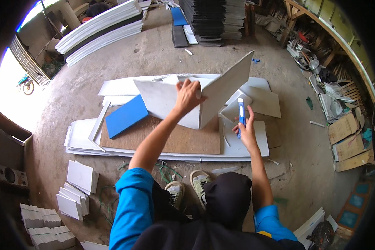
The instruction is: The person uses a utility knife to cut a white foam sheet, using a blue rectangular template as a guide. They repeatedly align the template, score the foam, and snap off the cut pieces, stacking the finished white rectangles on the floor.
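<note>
My left hand is closed at the upper edge of a white foam board, raised off the work surface. The board forms a V, its right panel tilting up and away to the right; whether the two panels are joined at the bottom I cannot tell. In my right hand is a blue utility knife, pointing away from me, apart from the board. Below lies a brown wooden board on a stack of white sheets. A blue rectangular block rests at its left end.
Small stacks of white cut pieces stand at the near left. Long white sheets and a tall dark stack are at the back. Flattened cardboard and clutter line the right side. Green string lies near my shoes.
</note>
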`<action>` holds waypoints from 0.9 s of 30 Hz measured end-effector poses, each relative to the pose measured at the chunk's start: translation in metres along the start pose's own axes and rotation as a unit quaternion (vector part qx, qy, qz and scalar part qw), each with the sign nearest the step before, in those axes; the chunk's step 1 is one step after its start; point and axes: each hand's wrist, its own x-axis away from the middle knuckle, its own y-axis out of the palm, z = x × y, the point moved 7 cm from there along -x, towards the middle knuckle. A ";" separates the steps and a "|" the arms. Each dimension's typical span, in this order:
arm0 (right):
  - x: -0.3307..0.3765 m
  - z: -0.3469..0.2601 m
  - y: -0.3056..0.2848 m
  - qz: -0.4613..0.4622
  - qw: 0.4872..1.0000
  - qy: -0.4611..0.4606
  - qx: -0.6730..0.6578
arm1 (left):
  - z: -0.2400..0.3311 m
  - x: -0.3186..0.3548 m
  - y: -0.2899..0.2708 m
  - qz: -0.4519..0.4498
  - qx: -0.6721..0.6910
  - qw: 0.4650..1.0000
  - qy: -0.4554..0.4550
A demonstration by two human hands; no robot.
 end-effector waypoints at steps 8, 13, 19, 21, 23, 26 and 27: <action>0.036 0.010 0.012 0.064 0.994 0.039 0.082 | 0.027 0.028 -0.004 -0.086 -0.075 0.993 0.017; 0.030 -0.015 0.031 0.114 0.966 -0.093 0.211 | 0.035 0.035 -0.001 -0.172 -0.100 0.975 0.094; 0.034 -0.060 0.066 0.072 0.909 -0.115 0.395 | 0.026 0.043 -0.005 -0.146 -0.121 0.978 0.087; 0.032 -0.052 0.069 0.051 0.906 -0.095 0.410 | 0.025 0.044 -0.002 -0.155 -0.120 0.978 0.070; 0.031 -0.052 0.072 0.031 0.904 -0.069 0.421 | 0.026 0.041 -0.002 -0.168 -0.118 0.977 0.052; 0.032 -0.053 0.075 0.039 0.895 -0.061 0.440 | 0.022 0.038 -0.001 -0.181 -0.121 0.976 0.028; 0.032 -0.054 0.078 0.029 0.895 -0.052 0.441 | 0.021 0.039 -0.002 -0.176 -0.124 0.976 0.025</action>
